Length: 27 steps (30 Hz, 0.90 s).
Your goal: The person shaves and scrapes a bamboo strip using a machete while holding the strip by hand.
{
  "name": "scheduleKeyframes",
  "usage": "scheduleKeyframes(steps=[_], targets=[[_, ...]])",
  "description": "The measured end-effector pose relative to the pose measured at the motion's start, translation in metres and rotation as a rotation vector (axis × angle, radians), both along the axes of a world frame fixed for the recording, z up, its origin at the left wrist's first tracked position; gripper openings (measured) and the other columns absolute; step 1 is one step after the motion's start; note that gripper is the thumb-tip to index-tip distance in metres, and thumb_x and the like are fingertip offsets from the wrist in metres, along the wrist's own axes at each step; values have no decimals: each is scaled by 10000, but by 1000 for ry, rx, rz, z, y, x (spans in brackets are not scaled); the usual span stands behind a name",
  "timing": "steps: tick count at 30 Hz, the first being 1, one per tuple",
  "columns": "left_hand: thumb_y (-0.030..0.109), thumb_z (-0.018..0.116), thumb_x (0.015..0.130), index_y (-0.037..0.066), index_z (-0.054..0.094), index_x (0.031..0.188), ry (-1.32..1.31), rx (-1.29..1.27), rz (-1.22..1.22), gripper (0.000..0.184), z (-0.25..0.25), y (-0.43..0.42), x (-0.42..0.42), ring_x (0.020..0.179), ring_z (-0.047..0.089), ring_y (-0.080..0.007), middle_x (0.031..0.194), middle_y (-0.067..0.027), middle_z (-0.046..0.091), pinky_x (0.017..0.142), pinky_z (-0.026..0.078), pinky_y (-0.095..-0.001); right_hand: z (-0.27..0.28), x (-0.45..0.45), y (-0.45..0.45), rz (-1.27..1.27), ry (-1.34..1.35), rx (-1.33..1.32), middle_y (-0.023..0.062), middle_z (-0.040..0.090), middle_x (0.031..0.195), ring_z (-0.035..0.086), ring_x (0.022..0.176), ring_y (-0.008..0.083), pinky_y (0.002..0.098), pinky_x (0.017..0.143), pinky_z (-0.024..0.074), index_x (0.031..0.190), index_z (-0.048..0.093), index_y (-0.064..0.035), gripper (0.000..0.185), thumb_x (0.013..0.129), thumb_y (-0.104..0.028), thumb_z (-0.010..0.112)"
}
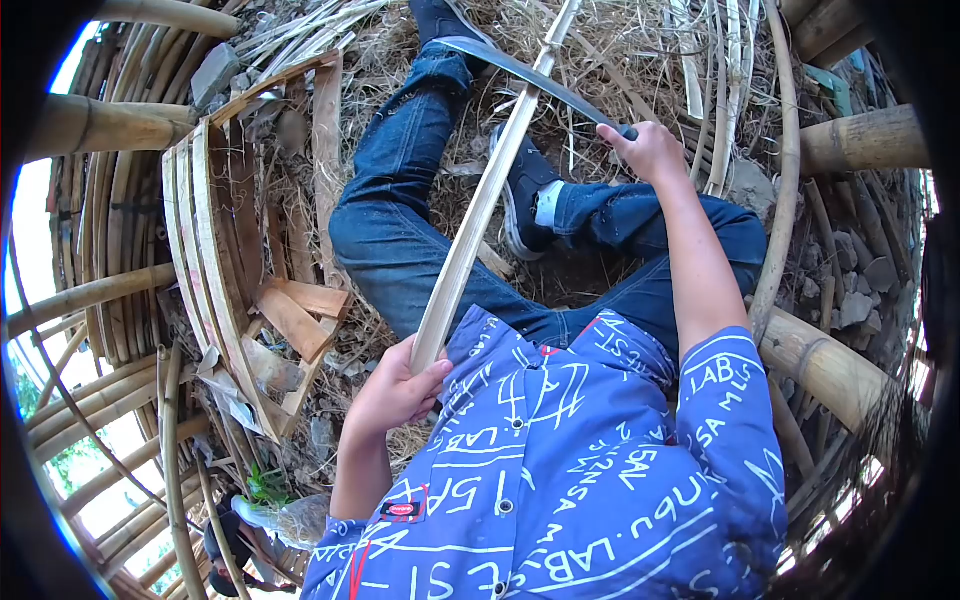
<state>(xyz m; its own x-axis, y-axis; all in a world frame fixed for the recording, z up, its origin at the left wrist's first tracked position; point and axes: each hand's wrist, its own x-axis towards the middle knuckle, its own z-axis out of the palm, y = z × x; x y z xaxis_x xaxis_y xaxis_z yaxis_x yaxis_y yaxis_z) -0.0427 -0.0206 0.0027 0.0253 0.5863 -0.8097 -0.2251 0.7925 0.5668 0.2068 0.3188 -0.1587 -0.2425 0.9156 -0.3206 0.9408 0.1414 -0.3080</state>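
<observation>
My left hand (pixel 393 392) is closed around the near end of a long split bamboo strip (pixel 482 210), beside my waist. The strip slants up and away over my left thigh, past my shoes. In my right hand (pixel 650 152), above my bent right knee, is the dark handle of a long curved machete (pixel 575 98). Its blade points left and crosses the strip near the strip's far part. Whether the edge is cutting into the bamboo I cannot tell.
Dry shavings (pixel 600 60) cover the ground around my feet. To the left stands a wooden crate frame (pixel 205 250) with loose wood pieces (pixel 300 315) by it. Thick bamboo poles (pixel 830 365) are on both sides, and stones (pixel 855 300) lie at the right.
</observation>
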Motion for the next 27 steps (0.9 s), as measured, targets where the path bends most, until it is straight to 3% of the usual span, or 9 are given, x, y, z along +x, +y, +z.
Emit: scheduleKeyframes(steps=[5,11,17,21,23,27], targets=[[119,587,952,73,448,951,-44,-4,3,147,4,-2,-5,418,361,-28,588,47,405,351,284,-202,1,0,4,46,-37,35,198,698,807,693,856,342,456,771,534,754,711,-25,853,727,-845,480],[115,587,950,68,451,952,-57,-21,28,144,3,0,-6,413,370,-33,584,40,412,347,293,-204,-5,2,-26,59,114,67,201,685,766,686,798,358,469,741,533,769,701,-40,810,750,-820,483],[107,583,943,50,499,964,63,2,-51,104,3,-6,-2,459,422,-35,634,35,472,392,339,-213,3,-8,-61,331,170,121,188,648,677,662,709,373,464,669,519,723,670,-40,799,744,-820,494],[112,580,943,33,521,971,194,71,-175,103,18,-23,8,570,454,-29,690,42,498,503,389,-223,6,-10,-24,217,183,129,202,678,756,685,784,358,467,701,537,733,689,-48,833,732,-851,464],[92,595,938,56,468,972,187,126,-175,135,16,-36,9,493,435,-35,645,34,464,406,336,-210,0,-4,13,16,140,-19,189,684,766,688,796,345,454,711,535,709,686,-53,839,731,-859,455],[89,587,944,57,464,966,155,47,-99,129,16,-32,7,486,423,-34,644,35,456,403,328,-208,1,-10,25,56,46,-16,166,692,773,692,820,320,438,731,530,674,671,-63,827,740,-856,448]])
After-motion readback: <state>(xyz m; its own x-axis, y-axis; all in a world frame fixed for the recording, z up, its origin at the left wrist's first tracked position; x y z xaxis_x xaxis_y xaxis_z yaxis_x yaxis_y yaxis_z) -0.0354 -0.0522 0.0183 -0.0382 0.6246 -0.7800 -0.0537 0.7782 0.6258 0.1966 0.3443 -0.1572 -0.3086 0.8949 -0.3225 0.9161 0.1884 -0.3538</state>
